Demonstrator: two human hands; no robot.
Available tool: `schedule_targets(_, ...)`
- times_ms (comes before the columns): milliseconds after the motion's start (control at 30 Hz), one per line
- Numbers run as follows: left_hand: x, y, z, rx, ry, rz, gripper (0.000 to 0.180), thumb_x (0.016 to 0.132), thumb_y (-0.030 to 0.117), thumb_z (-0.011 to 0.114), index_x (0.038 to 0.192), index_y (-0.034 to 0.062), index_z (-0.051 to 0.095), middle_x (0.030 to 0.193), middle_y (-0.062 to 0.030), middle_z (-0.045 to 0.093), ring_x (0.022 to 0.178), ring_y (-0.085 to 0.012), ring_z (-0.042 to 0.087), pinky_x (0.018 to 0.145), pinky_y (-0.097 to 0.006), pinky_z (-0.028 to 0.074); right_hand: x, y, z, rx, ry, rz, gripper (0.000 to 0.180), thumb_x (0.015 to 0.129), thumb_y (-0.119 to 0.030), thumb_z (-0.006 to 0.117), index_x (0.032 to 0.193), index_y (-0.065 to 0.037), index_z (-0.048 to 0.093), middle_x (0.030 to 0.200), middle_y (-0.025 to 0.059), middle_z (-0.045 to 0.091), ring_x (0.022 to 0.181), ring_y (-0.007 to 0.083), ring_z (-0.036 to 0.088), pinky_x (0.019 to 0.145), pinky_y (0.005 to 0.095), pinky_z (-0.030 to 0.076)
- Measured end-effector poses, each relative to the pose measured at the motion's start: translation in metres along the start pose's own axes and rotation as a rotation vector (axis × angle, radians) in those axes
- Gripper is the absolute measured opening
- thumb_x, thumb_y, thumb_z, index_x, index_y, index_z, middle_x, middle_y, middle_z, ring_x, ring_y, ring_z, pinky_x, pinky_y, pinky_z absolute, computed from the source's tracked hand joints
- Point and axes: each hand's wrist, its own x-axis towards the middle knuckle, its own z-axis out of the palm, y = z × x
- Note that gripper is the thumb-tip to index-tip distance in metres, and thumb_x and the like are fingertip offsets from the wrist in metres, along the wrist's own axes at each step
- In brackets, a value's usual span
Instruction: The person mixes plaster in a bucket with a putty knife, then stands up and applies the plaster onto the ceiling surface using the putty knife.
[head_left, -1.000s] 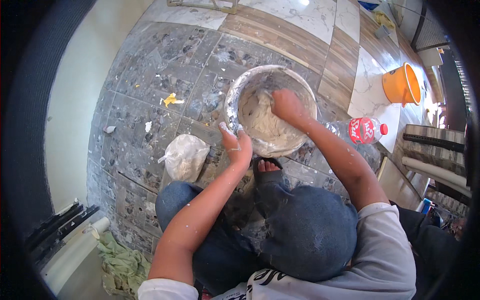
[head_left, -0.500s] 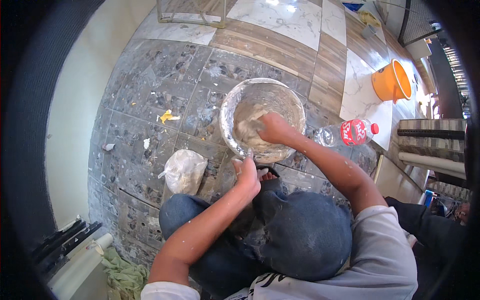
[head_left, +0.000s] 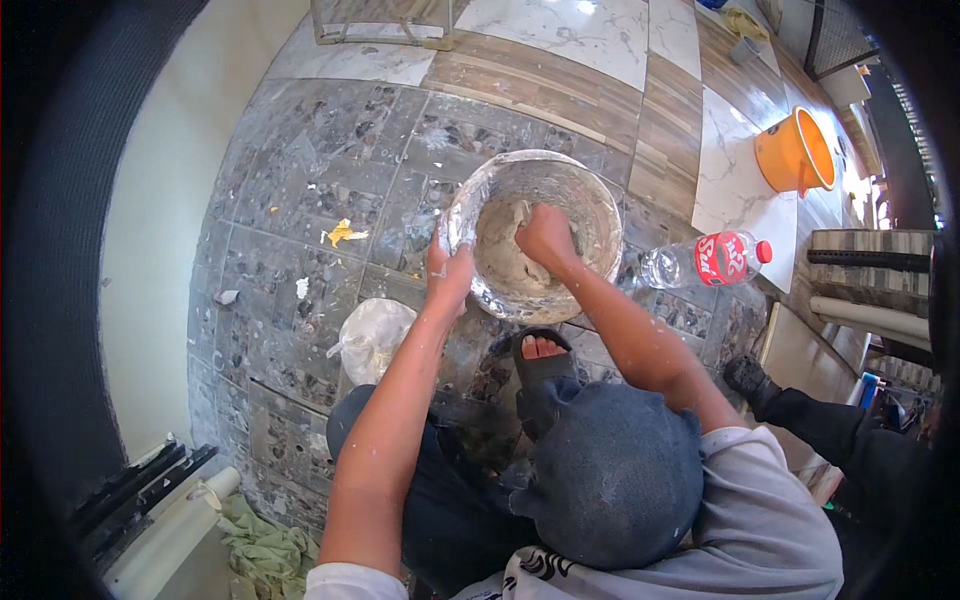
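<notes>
A round metal bowl [head_left: 600, 205] smeared with pale dough stands on the grey stone floor in front of me. My left hand [head_left: 448, 275] grips its near-left rim. My right hand [head_left: 546, 238] is closed into a fist and pressed into the lump of dough [head_left: 497, 255] inside the bowl. Both hands are dusted with flour. My knee in dark cloth and a sandalled foot [head_left: 541, 350] sit just below the bowl.
A clear plastic bottle with a red label [head_left: 705, 262] lies right of the bowl. A white plastic bag [head_left: 372, 335] sits at my left. An orange bucket [head_left: 795, 152] stands far right. A yellow scrap [head_left: 340, 235] lies on the tiles. Another person's dark shoe [head_left: 747, 377] is at right.
The view has shifted so the bowl sits lower in the picture. My right hand moved from the bowl's right side toward its middle and pushed into the dough. My left hand stayed on the rim.
</notes>
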Motion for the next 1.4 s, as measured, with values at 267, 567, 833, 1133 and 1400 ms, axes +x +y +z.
schedule_targets(267, 0.002, -0.005, 0.01, 0.003, 0.169, 0.053, 0.051, 0.082, 0.001, 0.045, 0.132, 0.0026, 0.042, 0.123, -0.0176, 0.054, 0.112, -0.0266, 0.053, 0.095, -0.035, 0.039, -0.01, 0.001, -0.021, -0.237, -0.437, -0.686, 0.023, 0.068, -0.018, 0.064, 0.081, 0.001, 0.064, 0.075, 0.0248, 0.061, 0.077, 0.0412, 0.061, 0.071, 0.0479, 0.049)
schedule_targets(567, -0.003, -0.006, 0.013, 0.095, 0.26, 0.076, 0.051, 0.079, 0.002, 0.048, 0.13, -0.0003, 0.043, 0.117, -0.0215, 0.057, 0.11, -0.0326, 0.055, 0.093, -0.038, 0.042, -0.032, -0.032, -0.056, -0.411, -0.5, -0.779, 0.016, 0.067, -0.013, 0.063, 0.078, -0.002, 0.067, 0.074, 0.0196, 0.064, 0.073, 0.0361, 0.064, 0.068, 0.0449, 0.051)
schedule_targets(833, -0.002, -0.012, 0.01, 0.129, 0.284, 0.075, 0.052, 0.079, 0.001, 0.048, 0.131, -0.0017, 0.043, 0.118, -0.0232, 0.056, 0.111, -0.0355, 0.054, 0.094, -0.04, 0.041, 0.018, -0.013, -0.037, -0.415, -0.251, -0.639, 0.014, 0.069, -0.008, 0.062, 0.078, -0.001, 0.068, 0.077, 0.0187, 0.065, 0.076, 0.035, 0.065, 0.067, 0.0442, 0.052)
schedule_targets(1133, -0.005, -0.006, 0.024, 0.064, 0.366, 0.102, 0.053, 0.083, 0.003, 0.045, 0.135, -0.0028, 0.038, 0.129, -0.0185, 0.049, 0.119, -0.0273, 0.048, 0.1, -0.035, 0.036, -0.015, -0.013, -0.039, -0.462, -0.431, -0.711, 0.016, 0.068, -0.013, 0.061, 0.076, -0.001, 0.067, 0.076, 0.0214, 0.063, 0.076, 0.036, 0.064, 0.07, 0.0445, 0.051)
schedule_targets(1400, -0.038, -0.03, 0.042, -0.065, 0.527, 0.024, 0.056, 0.085, 0.001, 0.042, 0.139, -0.001, 0.029, 0.136, -0.0227, 0.04, 0.125, -0.0329, 0.042, 0.104, -0.038, 0.032, -0.005, -0.02, -0.024, -0.351, -0.374, -0.63, 0.017, 0.065, -0.012, 0.062, 0.077, -0.001, 0.067, 0.076, 0.022, 0.063, 0.076, 0.0377, 0.063, 0.071, 0.0449, 0.051)
